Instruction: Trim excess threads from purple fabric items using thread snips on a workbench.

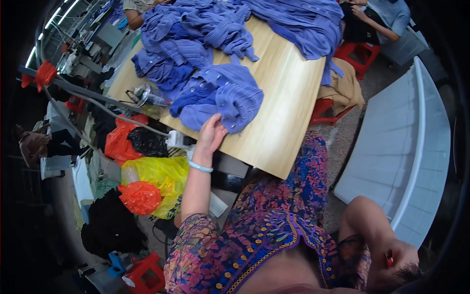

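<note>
On the wooden table, a bunched violet-blue knitted garment (pixel 223 95) with small pale buttons lies near the front edge. My left hand (pixel 213 134) reaches to its near edge, fingertips touching the cloth and fingers loosely extended; a pale bangle circles the wrist. My right hand (pixel 399 259) is raised at the lower right, close to my body, with the fingers bent closed. A small red loop-like object (pixel 389 258) shows at that hand; its kind is unclear.
More violet-blue garments (pixel 191 29) pile across the far part of the table (pixel 279 122). Left of it are a yellow plastic bag (pixel 164 176), red bags and a grey cable. A large white bin (pixel 391 147) stands right. Other people sit or stand nearby.
</note>
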Available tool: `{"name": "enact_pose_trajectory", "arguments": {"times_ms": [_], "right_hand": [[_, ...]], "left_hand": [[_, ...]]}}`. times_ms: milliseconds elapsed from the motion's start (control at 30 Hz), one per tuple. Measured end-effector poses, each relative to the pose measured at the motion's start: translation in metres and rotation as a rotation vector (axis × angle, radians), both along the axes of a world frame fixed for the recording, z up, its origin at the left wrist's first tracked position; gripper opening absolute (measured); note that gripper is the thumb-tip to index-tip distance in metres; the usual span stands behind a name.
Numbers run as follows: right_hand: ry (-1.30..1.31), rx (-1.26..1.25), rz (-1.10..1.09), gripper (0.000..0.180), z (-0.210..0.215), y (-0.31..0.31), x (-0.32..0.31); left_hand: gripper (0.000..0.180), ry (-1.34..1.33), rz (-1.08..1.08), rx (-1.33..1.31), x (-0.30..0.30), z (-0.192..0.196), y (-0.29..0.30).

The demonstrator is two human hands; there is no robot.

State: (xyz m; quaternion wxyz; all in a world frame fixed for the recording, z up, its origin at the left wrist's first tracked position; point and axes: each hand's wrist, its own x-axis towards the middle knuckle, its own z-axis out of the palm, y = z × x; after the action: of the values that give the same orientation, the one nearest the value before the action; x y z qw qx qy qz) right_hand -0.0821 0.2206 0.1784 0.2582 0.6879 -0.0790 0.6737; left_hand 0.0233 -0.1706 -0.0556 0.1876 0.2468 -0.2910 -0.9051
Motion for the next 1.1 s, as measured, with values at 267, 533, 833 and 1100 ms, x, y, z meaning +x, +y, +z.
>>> {"name": "enact_pose_trajectory", "arguments": {"times_ms": [267,533,833,1100], "right_hand": [[-1.121,1.001,-0.095,0.008,-0.046,-0.071,-0.011],[-1.066,1.520,-0.072,0.033,-0.133,-0.169,-0.033],[-0.872,1.604,-0.518,0.056,-0.168,-0.171,-0.040],[-0.746,1.379,-0.544,0.027,-0.162,-0.185,-0.037]], "left_hand": [[0.018,0.152,-0.103,-0.049,-0.019,0.054,0.032],[0.017,0.227,-0.190,-0.063,-0.054,0.085,0.069],[0.018,0.203,-0.102,0.059,-0.050,0.055,0.080],[0.015,0.063,-0.139,-0.141,-0.050,0.065,0.104]]}}
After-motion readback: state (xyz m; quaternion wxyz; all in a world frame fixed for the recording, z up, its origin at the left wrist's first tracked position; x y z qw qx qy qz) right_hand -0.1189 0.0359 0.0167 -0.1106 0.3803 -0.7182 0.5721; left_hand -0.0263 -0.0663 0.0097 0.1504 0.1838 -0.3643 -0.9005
